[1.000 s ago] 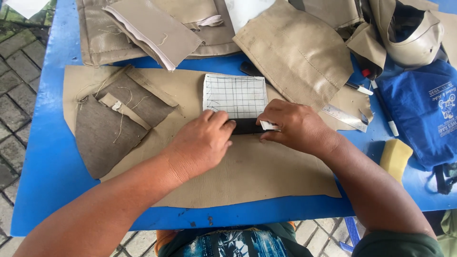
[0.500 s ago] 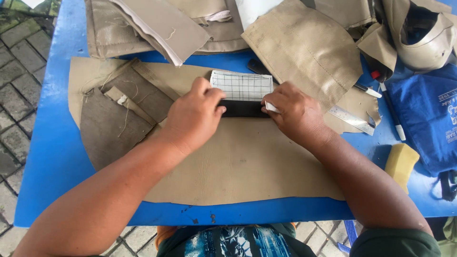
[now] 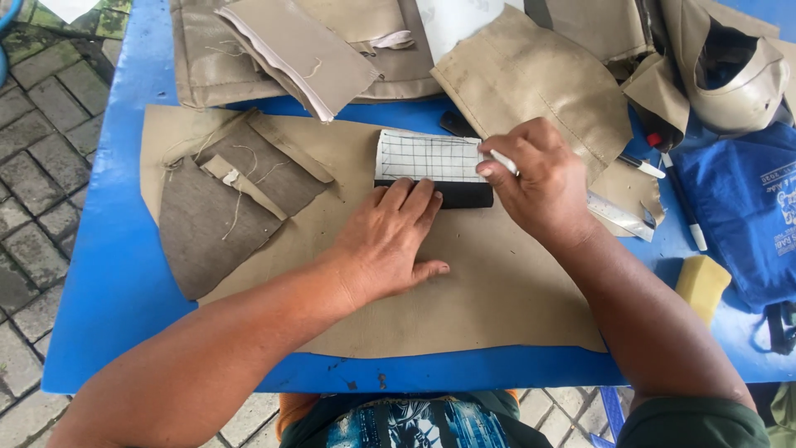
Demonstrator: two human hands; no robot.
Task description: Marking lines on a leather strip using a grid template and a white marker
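The left hand (image 3: 390, 241) lies open and flat, fingertips pinning the gridded template (image 3: 431, 168) to the tan sheet (image 3: 464, 290), while the right hand (image 3: 543, 187), just beside it, grips a white marker (image 3: 503, 161) at its edge.

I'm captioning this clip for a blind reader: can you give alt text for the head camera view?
The left hand presses flat on a tan sheet and a black strip under a white gridded card, while the right hand holds a white marker at the card's edge. They lie on a blue table strewn with tan pieces.
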